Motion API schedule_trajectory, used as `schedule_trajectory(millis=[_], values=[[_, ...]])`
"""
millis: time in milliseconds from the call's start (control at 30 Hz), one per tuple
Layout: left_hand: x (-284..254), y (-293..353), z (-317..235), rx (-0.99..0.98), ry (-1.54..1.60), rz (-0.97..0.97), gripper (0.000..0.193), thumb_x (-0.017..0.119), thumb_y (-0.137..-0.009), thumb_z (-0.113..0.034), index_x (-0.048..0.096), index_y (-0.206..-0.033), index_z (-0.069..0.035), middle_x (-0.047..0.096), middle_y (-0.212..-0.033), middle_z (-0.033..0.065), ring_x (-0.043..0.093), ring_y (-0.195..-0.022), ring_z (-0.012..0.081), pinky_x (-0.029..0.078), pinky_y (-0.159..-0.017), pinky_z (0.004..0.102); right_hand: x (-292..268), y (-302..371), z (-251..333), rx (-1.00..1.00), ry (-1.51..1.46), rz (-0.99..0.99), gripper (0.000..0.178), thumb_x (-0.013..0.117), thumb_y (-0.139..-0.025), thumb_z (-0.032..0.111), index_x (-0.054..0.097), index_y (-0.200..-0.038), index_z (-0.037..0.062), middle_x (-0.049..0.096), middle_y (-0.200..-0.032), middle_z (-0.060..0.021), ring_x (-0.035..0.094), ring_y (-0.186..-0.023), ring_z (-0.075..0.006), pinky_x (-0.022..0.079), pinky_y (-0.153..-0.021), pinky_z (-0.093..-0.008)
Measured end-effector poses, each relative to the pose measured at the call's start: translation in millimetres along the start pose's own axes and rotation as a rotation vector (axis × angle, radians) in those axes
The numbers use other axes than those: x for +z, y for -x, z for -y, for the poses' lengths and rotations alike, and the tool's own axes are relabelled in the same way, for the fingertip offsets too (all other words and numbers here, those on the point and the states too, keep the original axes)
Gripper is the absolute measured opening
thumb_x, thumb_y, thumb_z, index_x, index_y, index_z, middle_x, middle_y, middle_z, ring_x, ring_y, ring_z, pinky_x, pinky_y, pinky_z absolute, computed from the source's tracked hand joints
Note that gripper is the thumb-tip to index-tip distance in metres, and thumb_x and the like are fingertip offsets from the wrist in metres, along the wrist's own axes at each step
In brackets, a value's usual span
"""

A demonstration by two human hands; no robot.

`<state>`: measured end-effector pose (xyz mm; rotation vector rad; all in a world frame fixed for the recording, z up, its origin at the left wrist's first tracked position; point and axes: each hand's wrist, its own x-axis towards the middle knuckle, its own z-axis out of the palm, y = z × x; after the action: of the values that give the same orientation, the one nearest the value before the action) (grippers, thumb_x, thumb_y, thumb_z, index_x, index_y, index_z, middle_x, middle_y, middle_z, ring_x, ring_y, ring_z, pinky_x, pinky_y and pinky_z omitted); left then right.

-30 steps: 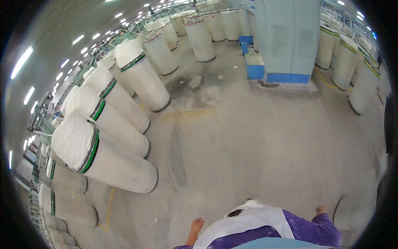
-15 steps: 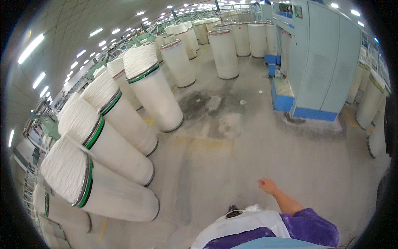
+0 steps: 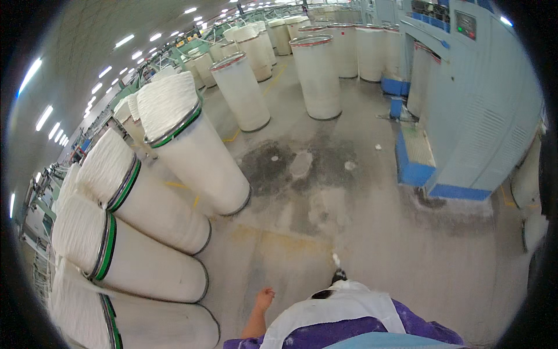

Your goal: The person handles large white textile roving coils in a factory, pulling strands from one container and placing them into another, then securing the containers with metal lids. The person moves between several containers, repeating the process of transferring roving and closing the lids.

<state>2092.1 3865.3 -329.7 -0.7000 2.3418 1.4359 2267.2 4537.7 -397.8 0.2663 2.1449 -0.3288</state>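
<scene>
My left hand (image 3: pixel 265 297) hangs at my left side above the floor, its fingers loosely bent and not pressed together. Nothing shows in it. Nearest to that hand stand tall white cans heaped with coiled white sliver; one such can (image 3: pixel 160 321) has a black and green rim band, and another can (image 3: pixel 154 262) stands just beyond it. Neither is touched. My right hand is out of the picture; only the purple sleeve on that side shows at the lower edge. A white apron (image 3: pixel 343 311) covers my front, and a dark shoe tip (image 3: pixel 339 274) shows past it.
A large grey-blue machine cabinet (image 3: pixel 482 116) with a blue base (image 3: pixel 415 166) stands at right. Ahead are upright cans with red rims, one can (image 3: pixel 318 78) near the middle. Dark stains and pale patches mark the concrete floor (image 3: pixel 290 232). More cans line the far left.
I have moved forward: the machine and cans ahead look nearer, and the left row has slid back. My right hand has left the picture; my left hand has come into it.
</scene>
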Motion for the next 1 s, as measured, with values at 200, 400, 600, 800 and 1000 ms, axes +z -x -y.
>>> schedule_trajectory(millis=[200, 400, 600, 800, 1000], values=[[16.6, -115.9, -81.8, 0.017, -0.136, 0.302, 0.046, 0.066, -0.084, -0.034, 0.066, -0.117, -0.002, 0.070, -0.107, 0.0165, 0.067, -0.096, 0.0260, 0.052, -0.085, 0.0360, -325.9, -205.5, 202.6, -0.314, 0.423, -0.242, 0.046, 0.055, -0.089, 0.045, 0.068, -0.105, 0.0034, 0.066, -0.114, -0.0156, 0.061, -0.105, -0.0356, 0.050, -0.091, -0.0458], [-15.1, -216.0, -94.1, -0.238, -0.346, 0.232, 0.049, 0.062, -0.086, -0.040, 0.066, -0.118, -0.003, 0.066, -0.117, 0.0189, 0.063, -0.110, 0.0335, 0.048, -0.095, 0.0404, -635.1, -326.7, 443.8, -0.534, -0.501, -0.595, 0.019, 0.062, -0.088, 0.019, 0.067, -0.098, 0.0044, 0.068, -0.085, -0.0072, 0.062, -0.075, -0.0172, 0.050, -0.071, -0.0313], [-77.4, -420.0, -194.4, -0.299, -0.509, 0.345, 0.049, 0.060, -0.087, -0.041, 0.066, -0.118, -0.003, 0.065, -0.120, 0.0188, 0.062, -0.112, 0.0331, 0.047, -0.097, 0.0410, -708.1, -462.5, 541.4, -0.305, -0.441, -0.379, 0.030, 0.062, -0.083, 0.029, 0.070, -0.103, 0.0084, 0.071, -0.086, -0.0132, 0.068, -0.076, -0.0301, 0.053, -0.074, -0.0432], [-154.2, -719.2, -365.5, 0.373, -1.037, 0.361, 0.048, 0.056, -0.090, -0.039, 0.065, -0.119, -0.003, 0.063, -0.123, 0.0188, 0.059, -0.116, 0.0334, 0.045, -0.099, 0.0433, -736.8, -521.3, 517.8, -0.264, -0.275, -0.092, 0.028, 0.060, -0.082, 0.027, 0.070, -0.095, 0.0050, 0.069, -0.087, -0.0173, 0.067, -0.082, -0.0329, 0.053, -0.075, -0.0424], [-161.6, -941.9, -552.6, -0.099, 0.012, -0.010, 0.047, 0.066, -0.087, -0.033, 0.061, -0.122, -0.002, 0.065, -0.120, 0.0160, 0.062, -0.110, 0.0268, 0.048, -0.092, 0.0382, -912.2, -658.4, 617.9, -0.134, -0.301, -0.096, 0.025, 0.059, -0.085, 0.022, 0.068, -0.100, 0.0031, 0.068, -0.090, -0.0155, 0.066, -0.082, -0.0293, 0.053, -0.075, -0.0411]])
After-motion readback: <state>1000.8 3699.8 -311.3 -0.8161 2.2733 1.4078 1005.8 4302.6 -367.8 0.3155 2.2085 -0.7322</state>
